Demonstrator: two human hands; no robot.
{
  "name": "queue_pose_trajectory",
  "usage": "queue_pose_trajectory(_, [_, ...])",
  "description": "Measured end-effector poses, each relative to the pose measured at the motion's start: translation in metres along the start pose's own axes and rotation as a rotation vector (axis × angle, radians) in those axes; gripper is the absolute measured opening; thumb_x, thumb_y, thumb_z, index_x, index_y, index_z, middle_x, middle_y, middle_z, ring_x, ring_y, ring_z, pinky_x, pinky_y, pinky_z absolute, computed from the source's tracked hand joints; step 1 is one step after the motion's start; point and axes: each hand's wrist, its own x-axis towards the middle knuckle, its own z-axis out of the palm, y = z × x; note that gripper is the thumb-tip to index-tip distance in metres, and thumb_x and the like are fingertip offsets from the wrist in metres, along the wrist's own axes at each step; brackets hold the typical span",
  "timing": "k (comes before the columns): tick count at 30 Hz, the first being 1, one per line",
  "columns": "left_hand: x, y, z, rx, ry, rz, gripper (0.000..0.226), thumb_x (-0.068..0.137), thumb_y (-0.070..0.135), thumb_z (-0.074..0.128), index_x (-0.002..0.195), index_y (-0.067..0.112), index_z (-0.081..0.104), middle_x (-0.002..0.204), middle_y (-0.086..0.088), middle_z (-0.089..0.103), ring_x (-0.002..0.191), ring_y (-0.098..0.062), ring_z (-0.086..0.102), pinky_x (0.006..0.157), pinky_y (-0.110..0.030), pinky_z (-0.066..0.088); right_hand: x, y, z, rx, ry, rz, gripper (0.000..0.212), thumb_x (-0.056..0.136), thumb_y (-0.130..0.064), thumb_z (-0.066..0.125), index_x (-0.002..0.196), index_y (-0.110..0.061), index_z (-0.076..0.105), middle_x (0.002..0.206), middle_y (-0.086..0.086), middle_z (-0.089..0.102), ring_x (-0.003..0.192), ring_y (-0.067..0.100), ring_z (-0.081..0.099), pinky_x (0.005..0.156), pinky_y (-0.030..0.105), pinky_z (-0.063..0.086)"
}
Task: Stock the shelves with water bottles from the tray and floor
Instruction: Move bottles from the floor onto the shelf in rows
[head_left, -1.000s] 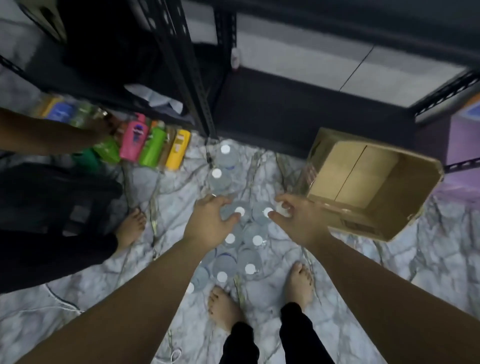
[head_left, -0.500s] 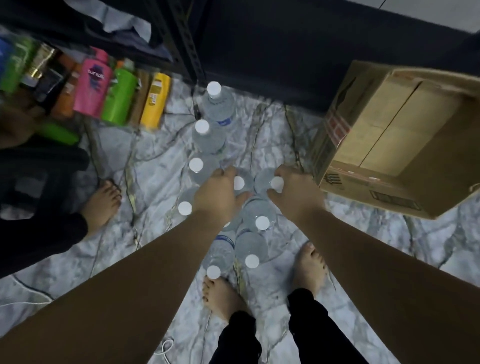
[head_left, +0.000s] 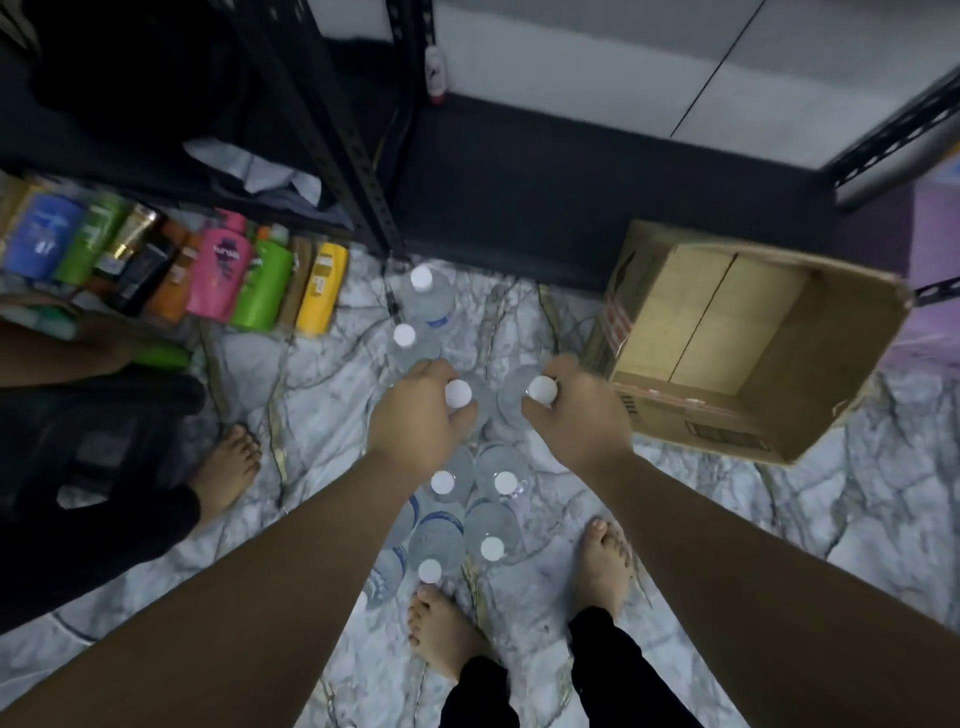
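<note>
Both hands have closed in on bottle tops since half a second ago, when they were only settling over the cluster, and the view has tipped up to show more of the black metal shelving rack (head_left: 332, 130). Now the left hand (head_left: 415, 415) curls its fingers around the neck of a clear plastic water bottle with a white cap (head_left: 458, 393), the cap showing between thumb and fingers. Beside it, the right hand (head_left: 576, 415) pinches the white cap of a second clear water bottle (head_left: 542, 389) in the same way. Whether either bottle has left the floor cannot be told. More white-capped water bottles (head_left: 467, 519) stand upright on the grey marbled floor (head_left: 831, 545), some between the forearms near the bare feet and two (head_left: 423, 296) further out by the rack's upright post. An open brown cardboard box (head_left: 727, 353) rests tilted just right of the right hand. Colourful shampoo bottles (head_left: 218, 270) line the lower left. Another person's bare foot (head_left: 228, 467) stands at left.
</note>
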Motion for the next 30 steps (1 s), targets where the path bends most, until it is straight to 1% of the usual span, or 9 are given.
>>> queue_pose_trajectory(3, [-0.018,0.037,-0.052,-0.015,0.073,0.074,0.022,0.088,0.027,0.077,0.096,0.012,0.063,0.098,-0.007,0.064,0.08,-0.034,0.062,0.06,-0.033,0.038,-0.027,-0.03,-0.058,0.044,0.059,-0.02,0.013,0.091,-0.025,0.069,0.094,-0.018,0.06,0.083,0.003,0.065,0.074,0.026,0.063,0.057,0.037,0.051])
queue_pose_trajectory(5, [-0.032,0.069,-0.091,0.0,0.108,0.12,0.021,0.087,0.027,0.076,0.095,0.013,0.063,0.098,-0.006,0.063,0.079,-0.034,0.062,0.058,-0.033,0.04,-0.047,-0.052,-0.1,0.076,0.1,-0.04,0.013,0.091,-0.023,0.071,0.099,-0.017,0.064,0.09,0.004,0.068,0.08,0.024,0.064,0.064,0.039,0.055])
queue_pose_trajectory(7, [-0.046,0.104,-0.13,0.02,0.128,0.149,0.022,0.088,0.03,0.074,0.098,0.013,0.065,0.099,-0.004,0.063,0.08,-0.032,0.063,0.059,-0.036,0.046,-0.069,-0.076,-0.143,0.091,0.145,-0.064,0.015,0.09,-0.022,0.072,0.102,-0.016,0.066,0.093,0.004,0.068,0.083,0.023,0.063,0.067,0.038,0.054])
queue_pose_trajectory(10, [-0.067,0.156,-0.189,0.067,0.151,0.194,0.024,0.089,0.037,0.07,0.099,0.016,0.063,0.1,-0.001,0.06,0.081,-0.031,0.062,0.064,-0.042,0.053,-0.1,-0.108,-0.206,0.111,0.196,-0.074,0.016,0.091,-0.027,0.072,0.102,-0.018,0.064,0.093,-0.001,0.066,0.081,0.018,0.061,0.064,0.033,0.049])
queue_pose_trajectory(15, [-0.096,0.235,-0.265,0.02,0.174,0.295,0.02,0.089,0.033,0.07,0.096,0.016,0.063,0.099,0.003,0.058,0.082,-0.025,0.061,0.067,-0.041,0.051,-0.144,-0.14,-0.299,0.136,0.265,-0.102,0.013,0.091,-0.028,0.071,0.096,-0.019,0.063,0.085,-0.006,0.062,0.076,0.014,0.058,0.06,0.033,0.044])
queue_pose_trajectory(19, [-0.101,0.292,-0.3,-0.004,0.196,0.36,0.021,0.086,0.032,0.074,0.092,0.017,0.061,0.092,0.004,0.057,0.081,-0.025,0.06,0.069,-0.042,0.052,-0.159,-0.147,-0.364,0.167,0.313,-0.17,0.012,0.092,-0.025,0.071,0.094,-0.015,0.063,0.082,-0.008,0.058,0.075,0.008,0.055,0.06,0.029,0.039])
queue_pose_trajectory(24, [-0.091,0.361,-0.32,-0.046,0.228,0.354,0.023,0.084,0.036,0.078,0.084,0.023,0.059,0.085,0.01,0.058,0.075,-0.011,0.059,0.064,-0.036,0.051,-0.146,-0.14,-0.443,0.181,0.334,-0.253,0.017,0.09,-0.033,0.074,0.094,-0.018,0.066,0.077,-0.011,0.058,0.074,0.005,0.056,0.061,0.025,0.039])
queue_pose_trajectory(27, [-0.078,0.399,-0.326,-0.041,0.237,0.342,0.024,0.083,0.04,0.078,0.081,0.027,0.058,0.082,0.011,0.059,0.074,-0.007,0.058,0.062,-0.033,0.049,-0.131,-0.128,-0.486,0.157,0.313,-0.333,0.018,0.09,-0.035,0.075,0.089,-0.02,0.066,0.076,-0.012,0.057,0.072,0.004,0.054,0.06,0.021,0.037])
queue_pose_trajectory(30, [-0.062,0.43,-0.328,-0.032,0.271,0.361,0.024,0.083,0.039,0.079,0.081,0.026,0.058,0.082,0.012,0.058,0.074,-0.006,0.058,0.06,-0.03,0.046,-0.112,-0.115,-0.521,0.119,0.293,-0.414,0.015,0.09,-0.034,0.073,0.087,-0.022,0.066,0.078,-0.01,0.058,0.072,0.007,0.055,0.062,0.025,0.042])
